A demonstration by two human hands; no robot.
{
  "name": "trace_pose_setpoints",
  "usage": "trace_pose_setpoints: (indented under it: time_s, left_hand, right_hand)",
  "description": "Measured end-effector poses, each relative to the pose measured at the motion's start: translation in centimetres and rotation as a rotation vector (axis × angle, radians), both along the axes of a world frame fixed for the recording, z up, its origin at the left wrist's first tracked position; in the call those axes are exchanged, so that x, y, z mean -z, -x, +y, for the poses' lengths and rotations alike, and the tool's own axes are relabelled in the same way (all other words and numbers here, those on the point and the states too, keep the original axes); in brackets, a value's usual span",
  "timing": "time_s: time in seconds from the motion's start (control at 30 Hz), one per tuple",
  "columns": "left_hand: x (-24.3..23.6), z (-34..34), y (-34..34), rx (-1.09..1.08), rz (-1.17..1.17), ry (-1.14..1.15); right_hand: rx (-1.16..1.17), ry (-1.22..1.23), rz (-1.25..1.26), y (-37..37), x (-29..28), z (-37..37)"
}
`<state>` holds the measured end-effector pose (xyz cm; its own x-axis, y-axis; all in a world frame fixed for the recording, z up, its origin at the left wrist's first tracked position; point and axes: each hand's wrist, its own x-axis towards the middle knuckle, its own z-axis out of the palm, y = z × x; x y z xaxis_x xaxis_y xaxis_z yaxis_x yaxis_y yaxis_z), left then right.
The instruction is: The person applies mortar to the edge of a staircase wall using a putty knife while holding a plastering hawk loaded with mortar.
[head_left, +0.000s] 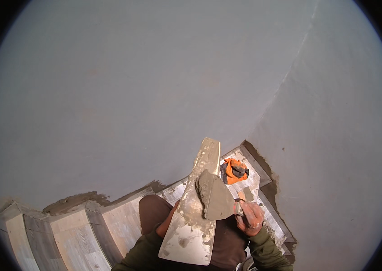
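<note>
A mortar-coated trowel is gripped in the right hand, its blade held over a long, smeared board.
The trowel's handle is enclosed by curled fingers; the left hand is mostly hidden at the board's left edge, so its closure cannot be told. Beyond, an orange-and-black cloth bundle is seen on a wood-patterned tile, bordered by grey walls.

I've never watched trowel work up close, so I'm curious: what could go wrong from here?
The mortar heaped along the edge of the trowel in the right hand might slip off. The long, pale board under it, already smeared, could shed clumps onto the person's lap. The orange-and-dark bundle lying nearby might catch splatter.
</note>
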<state>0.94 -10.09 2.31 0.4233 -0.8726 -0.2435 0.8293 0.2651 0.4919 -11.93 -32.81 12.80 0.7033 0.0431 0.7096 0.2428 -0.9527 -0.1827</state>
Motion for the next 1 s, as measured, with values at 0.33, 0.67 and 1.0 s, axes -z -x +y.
trace_pose_setpoints:
  time_s: [0.33,0.67,1.0]
  left_hand:
    - [-0.5,-1.4,-0.5,0.037,-0.123,0.000]
    - [-0.8,-0.1,-1.1,-0.007,-0.182,-0.023]
    - [-1.0,-0.1,-1.6,-0.110,-0.284,-0.081]
  right_hand:
    - [0.171,-0.123,-0.084,1.1,0.5,-1.8]
    - [0.044,-0.044,-0.041,-3.4,0.0,-2.1]
    - [0.223,-0.303,0.166,-2.1,1.3,-11.0]
